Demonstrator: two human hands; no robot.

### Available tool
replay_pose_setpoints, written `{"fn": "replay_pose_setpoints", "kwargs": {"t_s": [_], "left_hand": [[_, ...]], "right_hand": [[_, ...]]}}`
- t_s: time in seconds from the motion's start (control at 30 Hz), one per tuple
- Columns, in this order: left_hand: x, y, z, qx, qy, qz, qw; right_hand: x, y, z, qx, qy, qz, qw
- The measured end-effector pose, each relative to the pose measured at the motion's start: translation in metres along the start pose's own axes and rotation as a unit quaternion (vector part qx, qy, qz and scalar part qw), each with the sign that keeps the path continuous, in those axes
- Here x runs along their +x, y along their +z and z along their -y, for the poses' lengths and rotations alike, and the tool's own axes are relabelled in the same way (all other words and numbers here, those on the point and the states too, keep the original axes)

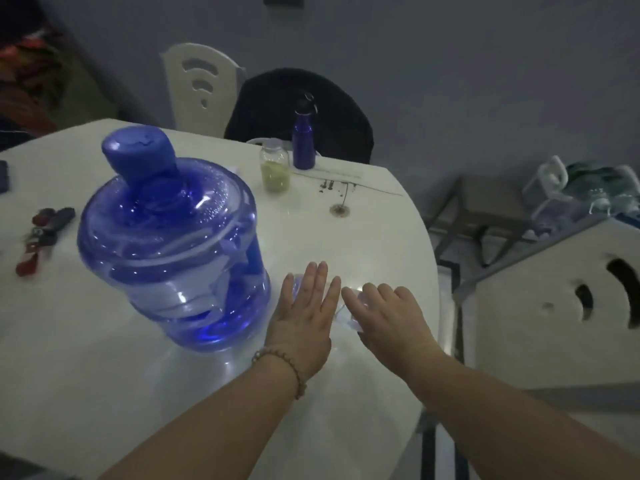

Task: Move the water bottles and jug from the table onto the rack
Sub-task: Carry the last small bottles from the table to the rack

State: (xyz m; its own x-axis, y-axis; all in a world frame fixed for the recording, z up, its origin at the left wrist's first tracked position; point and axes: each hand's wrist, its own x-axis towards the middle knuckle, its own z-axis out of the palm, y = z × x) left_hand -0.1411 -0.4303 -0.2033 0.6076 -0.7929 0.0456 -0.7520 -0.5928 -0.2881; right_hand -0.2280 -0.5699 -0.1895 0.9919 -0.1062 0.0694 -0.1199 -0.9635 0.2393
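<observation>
A big blue translucent water jug [173, 244] with a blue cap stands upright on the white table [363, 237], left of both hands. A dark blue metal bottle [304, 140] stands at the table's far edge. My left hand [304, 317] is flat with its fingers spread, just right of the jug's base, over a clear thing that it mostly hides. My right hand [388, 317] hovers beside it, fingers loosely bent over a clear plastic object [346, 318]; I cannot make out what it is. The metal rack [485, 216] stands to the right of the table.
A glass jar of yellow-green powder [275, 168] stands next to the metal bottle. Keys with red tags [45, 230] lie at the left. A black-draped chair [298, 112] and a white chair [201, 88] stand behind the table, another white chair [554, 306] at its right. Containers [585, 192] fill the rack's top.
</observation>
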Motion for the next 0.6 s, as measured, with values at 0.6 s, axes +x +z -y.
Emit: {"fn": "replay_pose_setpoints", "kwargs": {"t_s": [0.6], "left_hand": [[-0.018, 0.051, -0.051, -0.029, 0.128, 0.041, 0.99]], "right_hand": [[-0.094, 0.068, 0.015, 0.09, 0.015, 0.101, 0.991]]}}
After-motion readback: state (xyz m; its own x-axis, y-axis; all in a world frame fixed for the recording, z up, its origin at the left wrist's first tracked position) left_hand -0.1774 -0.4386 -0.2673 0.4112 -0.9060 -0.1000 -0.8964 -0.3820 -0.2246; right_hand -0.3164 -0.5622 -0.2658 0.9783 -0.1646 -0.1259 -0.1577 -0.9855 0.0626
